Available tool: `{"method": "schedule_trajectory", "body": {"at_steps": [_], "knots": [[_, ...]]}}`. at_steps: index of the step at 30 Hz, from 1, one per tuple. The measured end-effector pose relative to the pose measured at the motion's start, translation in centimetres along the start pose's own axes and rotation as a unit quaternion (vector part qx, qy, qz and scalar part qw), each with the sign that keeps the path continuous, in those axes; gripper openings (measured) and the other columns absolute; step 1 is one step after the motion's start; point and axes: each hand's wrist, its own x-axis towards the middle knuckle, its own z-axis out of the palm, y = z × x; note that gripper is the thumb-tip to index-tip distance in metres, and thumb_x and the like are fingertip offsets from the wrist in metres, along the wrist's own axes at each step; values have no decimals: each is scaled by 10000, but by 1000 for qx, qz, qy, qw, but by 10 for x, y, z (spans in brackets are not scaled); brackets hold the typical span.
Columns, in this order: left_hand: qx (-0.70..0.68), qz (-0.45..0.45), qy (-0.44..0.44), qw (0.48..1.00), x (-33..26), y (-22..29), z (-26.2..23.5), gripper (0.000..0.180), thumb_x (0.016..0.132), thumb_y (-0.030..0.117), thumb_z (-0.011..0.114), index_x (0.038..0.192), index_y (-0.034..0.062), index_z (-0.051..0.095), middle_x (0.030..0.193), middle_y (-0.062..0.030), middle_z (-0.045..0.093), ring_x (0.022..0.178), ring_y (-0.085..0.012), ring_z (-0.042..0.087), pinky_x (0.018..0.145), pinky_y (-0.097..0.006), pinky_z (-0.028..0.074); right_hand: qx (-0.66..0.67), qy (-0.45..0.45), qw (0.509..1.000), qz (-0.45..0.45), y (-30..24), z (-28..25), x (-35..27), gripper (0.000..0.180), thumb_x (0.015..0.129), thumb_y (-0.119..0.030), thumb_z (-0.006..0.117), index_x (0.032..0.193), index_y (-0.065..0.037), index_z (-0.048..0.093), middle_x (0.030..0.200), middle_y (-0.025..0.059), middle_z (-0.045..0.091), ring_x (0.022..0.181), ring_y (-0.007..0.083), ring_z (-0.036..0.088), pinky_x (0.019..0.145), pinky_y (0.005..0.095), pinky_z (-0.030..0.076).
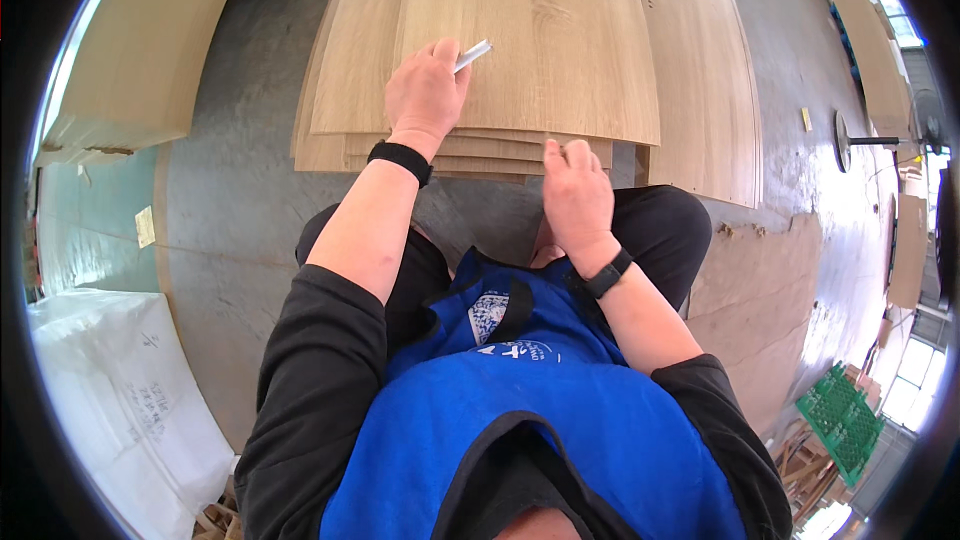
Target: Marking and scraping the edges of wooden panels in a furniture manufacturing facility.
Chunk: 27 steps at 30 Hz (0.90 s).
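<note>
My left hand (426, 92) is closed around a slim, pale metallic bar-shaped tool (473, 55), whose end sticks out past the thumb side; its kind cannot be made out. That hand is over the top wood-grain panel (545, 50) of a stack, left of its middle. At the stack's near edge, my right hand (578, 195) has its fingers curled in by the panel's corner side. Whatever its fingertips may grip is hidden. Below the top panel, edges of several more panels (470, 152) show, slightly out of line.
Another wood-grain panel (705, 70) lies to the right of the stack. Large cardboard (150, 40) stands at the left, above a white wrapped block (130, 390). Brown sheeting (755, 290) covers floor at the right, near a green plastic crate (842, 422) and a black round-based stand (843, 140).
</note>
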Motion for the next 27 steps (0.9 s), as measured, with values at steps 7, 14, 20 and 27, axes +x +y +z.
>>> {"method": "schedule_trajectory", "body": {"at_steps": [7, 14, 20, 27], "knots": [[8, -7, -2, 1000, -3, -2, -1, 191, 875, 260, 593, 837, 94, 506, 818, -85, 620, 763, -318, 605, 634, -443, 469, 10, -54, 997, -52, 10, -13, 35, 241, 812, -140, 555, 1039, -95, 622, 875, 66, 561, 825, 243, 622, 627, 333, 540], [11, -12, -16, 1000, 0, 0, 0, 162, 845, 253, 618, 857, 116, 531, 842, -68, 627, 797, -293, 623, 642, -433, 502, -23, -132, 975, -178, 25, -27, 64, 88, 801, -120, 560, 860, -98, 621, 855, 69, 584, 820, 236, 636, 640, 349, 550], [5, -16, -18, 1000, -4, -4, -2, 156, 837, 240, 626, 859, 120, 528, 836, -67, 626, 794, -294, 622, 644, -427, 501, -44, -167, 963, -207, 34, -32, 62, 68, 786, -108, 574, 798, -79, 634, 834, 68, 599, 810, 237, 650, 643, 347, 559], [-22, 30, 19, 999, 1, -14, 14, 136, 846, 228, 608, 854, 115, 531, 831, -100, 618, 799, -329, 613, 651, -457, 484, -30, -118, 982, -146, 12, -29, 56, 93, 804, -127, 567, 778, -92, 649, 826, 82, 613, 806, 224, 657, 602, 353, 560]]}}
